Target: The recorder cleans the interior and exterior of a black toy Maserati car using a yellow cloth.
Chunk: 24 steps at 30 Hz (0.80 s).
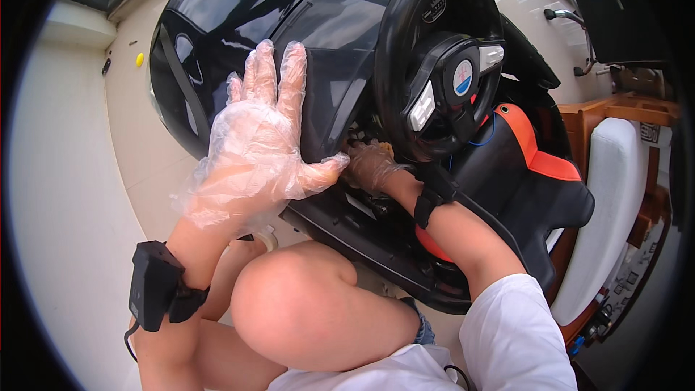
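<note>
A black ride-on toy car [336, 16] stands before me. My left hand [258, 125], in a thin clear plastic glove, has its fingers spread over the car's side by the dashboard; it holds nothing. Whether its palm touches the body is unclear. Also gloved, my right hand [372, 165] reaches in below the dashboard, left of the black steering wheel [392, 65]. Its fingertips are partly hidden in the shadowed gap, and a small yellow bit shows beside its knuckles. Whether it grips something cannot be told. The wheel has white button panels and a round badge.
The black seat [488, 174] with orange-red trim lies right of my right hand, with a thin blue wire [486, 141] near it. A white-cushioned wooden seat [602, 217] and a black chair [619, 16] stand at the right. A yellow piece [139, 60] lies on the tiled floor.
</note>
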Tool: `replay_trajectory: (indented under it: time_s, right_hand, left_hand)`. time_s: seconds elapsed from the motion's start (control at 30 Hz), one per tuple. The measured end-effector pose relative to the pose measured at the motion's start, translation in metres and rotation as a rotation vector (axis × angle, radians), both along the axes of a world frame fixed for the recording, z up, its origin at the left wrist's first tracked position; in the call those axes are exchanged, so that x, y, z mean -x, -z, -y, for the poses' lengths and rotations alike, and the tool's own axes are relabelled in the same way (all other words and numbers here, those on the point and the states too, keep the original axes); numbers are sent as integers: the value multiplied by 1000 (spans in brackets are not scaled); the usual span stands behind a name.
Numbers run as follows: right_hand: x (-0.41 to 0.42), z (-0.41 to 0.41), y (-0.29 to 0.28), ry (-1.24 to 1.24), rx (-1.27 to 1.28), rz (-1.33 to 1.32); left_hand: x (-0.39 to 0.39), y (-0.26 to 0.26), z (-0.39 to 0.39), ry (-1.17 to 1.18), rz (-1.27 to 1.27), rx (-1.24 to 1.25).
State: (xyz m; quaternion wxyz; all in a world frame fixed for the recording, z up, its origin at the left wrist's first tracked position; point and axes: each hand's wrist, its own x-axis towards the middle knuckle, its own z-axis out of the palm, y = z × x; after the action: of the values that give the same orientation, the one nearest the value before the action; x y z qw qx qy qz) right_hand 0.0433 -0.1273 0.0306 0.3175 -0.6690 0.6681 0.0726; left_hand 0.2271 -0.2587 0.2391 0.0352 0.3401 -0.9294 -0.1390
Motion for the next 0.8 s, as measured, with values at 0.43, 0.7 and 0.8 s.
replay_trajectory:
  time_s: [0.43, 0.7, 0.8]
  right_hand:
    - [27, -33, -11, -646, -502, -153]
    - [15, -30, -36, -583, -495, -176]
    - [12, -39, -27, -453, -510, -190]
  left_hand:
    - [6, -10, -1, -17, 47, -48]
    - [1, -7, 2, -17, 40, -28]
    - [3, -7, 2, -4, 37, -25]
